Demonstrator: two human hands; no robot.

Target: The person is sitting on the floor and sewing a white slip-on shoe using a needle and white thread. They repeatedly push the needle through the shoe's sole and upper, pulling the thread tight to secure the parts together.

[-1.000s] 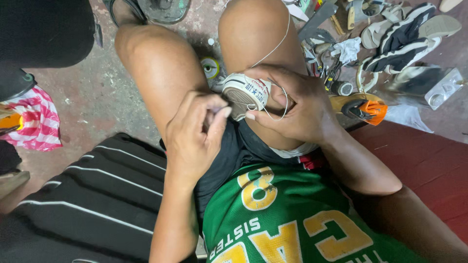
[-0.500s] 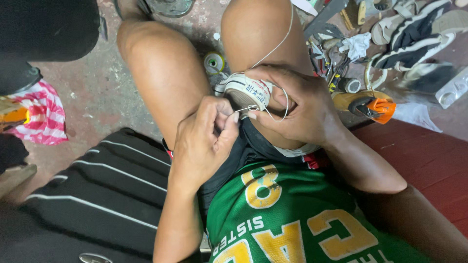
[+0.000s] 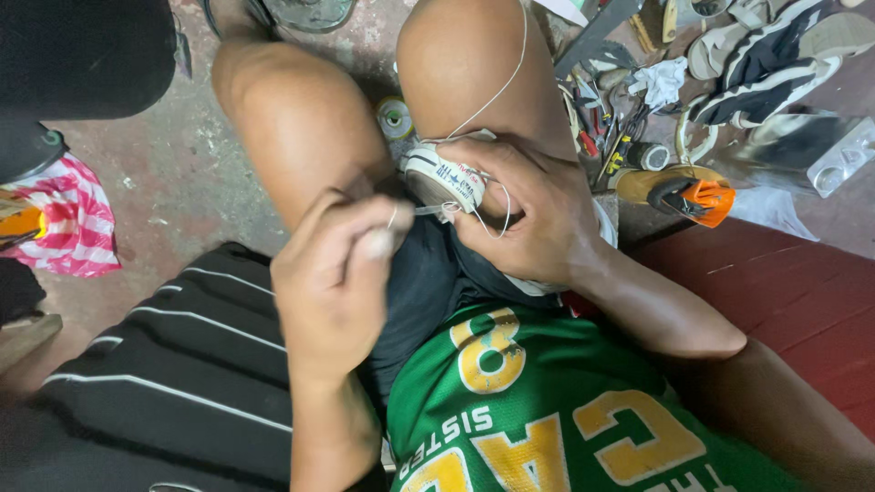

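A white shoe [image 3: 443, 173] with a dark trim rests between my bare knees. My right hand [image 3: 529, 214] wraps over its upper and grips it. My left hand [image 3: 339, 273] is closed in a pinch just left of the shoe, holding a thin metal needle [image 3: 427, 210] whose tip points at the shoe. White thread [image 3: 497, 91] runs from the shoe up across my right knee, and a loop of it hangs over my right fingers.
A small spool [image 3: 396, 117] stands on the concrete floor between my legs. Hand tools [image 3: 597, 123], loose shoes [image 3: 775, 55] and an orange-tipped tool [image 3: 693, 193] lie at upper right. A red-striped cloth [image 3: 68, 223] is at left, a dark striped fabric [image 3: 173, 383] below.
My left hand has drawn back from the shoe toward me, pulling the needle out. The right hand keeps its hold on the shoe. The view has come closer.
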